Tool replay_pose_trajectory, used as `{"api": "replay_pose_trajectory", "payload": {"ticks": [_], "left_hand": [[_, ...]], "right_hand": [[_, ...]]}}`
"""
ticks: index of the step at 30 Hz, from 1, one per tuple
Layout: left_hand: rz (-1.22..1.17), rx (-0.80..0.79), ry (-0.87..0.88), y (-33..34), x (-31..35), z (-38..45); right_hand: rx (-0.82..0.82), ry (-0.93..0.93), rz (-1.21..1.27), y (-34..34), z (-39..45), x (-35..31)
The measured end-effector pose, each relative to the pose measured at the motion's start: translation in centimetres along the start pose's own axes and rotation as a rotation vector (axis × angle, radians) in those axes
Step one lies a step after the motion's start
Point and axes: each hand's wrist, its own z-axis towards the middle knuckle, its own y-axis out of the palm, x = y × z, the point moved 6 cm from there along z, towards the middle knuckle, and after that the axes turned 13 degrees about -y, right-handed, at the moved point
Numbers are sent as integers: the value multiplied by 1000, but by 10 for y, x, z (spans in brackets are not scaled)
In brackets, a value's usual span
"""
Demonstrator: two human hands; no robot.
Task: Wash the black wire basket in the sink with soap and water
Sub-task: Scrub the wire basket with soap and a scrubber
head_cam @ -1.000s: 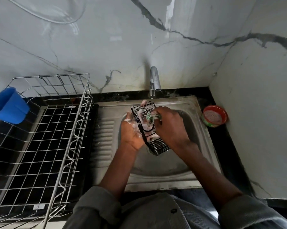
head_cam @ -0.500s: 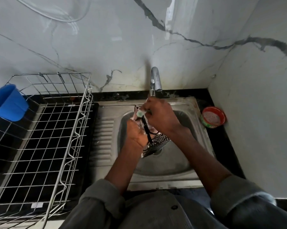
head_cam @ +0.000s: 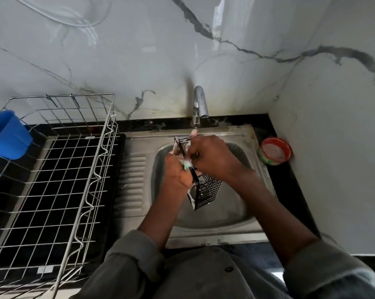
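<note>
The black wire basket [head_cam: 207,190] hangs tilted over the steel sink [head_cam: 206,212], its open top toward the tap [head_cam: 198,106]. My left hand [head_cam: 178,171] grips its left side, soapy at the fingers. My right hand [head_cam: 210,157] lies over the upper part of the basket and holds a green, foamy scrubber [head_cam: 187,164] against the wires near my left thumb. Most of the basket's upper half is hidden behind my hands. No water stream shows under the tap.
A large steel wire dish rack [head_cam: 59,169] stands left of the sink on a black tray, with a blue plastic cup [head_cam: 6,134] at its far left. A small red-rimmed soap tub [head_cam: 275,151] sits on the counter at the right. Marble walls close the back and right.
My right hand with the scrubber slid from the basket's top rim down toward its middle. The basket's lower end swung slightly right and lower. My left hand kept its grip.
</note>
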Motion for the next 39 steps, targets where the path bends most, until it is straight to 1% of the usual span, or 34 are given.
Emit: {"api": "replay_pose_trajectory", "payload": {"ticks": [1, 2, 4, 6, 8, 10, 12, 14, 16, 17, 18, 20, 21, 24, 25, 26, 28, 29, 30, 33, 34, 36, 39], "left_hand": [[-20, -30, -32, 2, 1, -2], [-37, -20, -48, 2, 2, -5], [39, 22, -77, 1, 1, -9], [124, 74, -43, 7, 0, -15], [98, 67, -24, 11, -1, -19], [64, 71, -57, 10, -2, -16], [5, -17, -45, 9, 6, -8], [-17, -6, -81, 4, 9, 2], [-55, 24, -102, 5, 12, 3], [-74, 41, -90, 5, 13, 3], [-98, 53, -77, 6, 14, 1], [-151, 71, -80, 6, 12, 0], [-183, 74, -81, 6, 12, -1], [-185, 34, -66, 9, 13, -3], [-176, 44, -55, 9, 13, -3], [-162, 56, -44, 9, 13, -3], [-119, 72, -36, 9, 14, 2], [-96, 58, -36, 9, 14, 4], [-84, 33, -40, 11, 13, 5], [18, -28, -87, 15, 7, 7], [39, -36, -102, 15, 5, 6], [65, -61, -111, 16, 4, 3], [104, -87, -124, 18, -1, 2]], "right_hand": [[-43, -11, 27, 0, -8, -2], [-82, -15, 49, 0, -15, -1], [-113, 9, 49, -7, -20, 7], [-43, 68, 56, -12, -22, 15], [41, 101, 51, -8, -18, 7], [26, 35, 50, 3, -14, -9], [26, 16, 44, 0, -15, -8], [107, 141, 56, -12, -21, 11], [235, 252, 46, -20, -24, 21], [254, 266, 36, -18, -25, 17], [237, 257, 30, -13, -24, 10], [199, 172, 29, -3, -25, -6], [212, 164, 38, -3, -26, -7], [297, 321, 28, -16, -29, 16], [287, 333, 12, -16, -28, 19], [255, 302, 13, -13, -26, 15], [210, 181, 37, -5, -23, -1], [213, 153, 41, -3, -25, -4], [232, 174, 23, -5, -26, 1], [292, 349, -66, -20, -28, 37], [322, 370, -77, -24, -29, 46], [357, 328, -68, -24, -28, 45], [331, 230, -67, -15, -21, 32]]}}
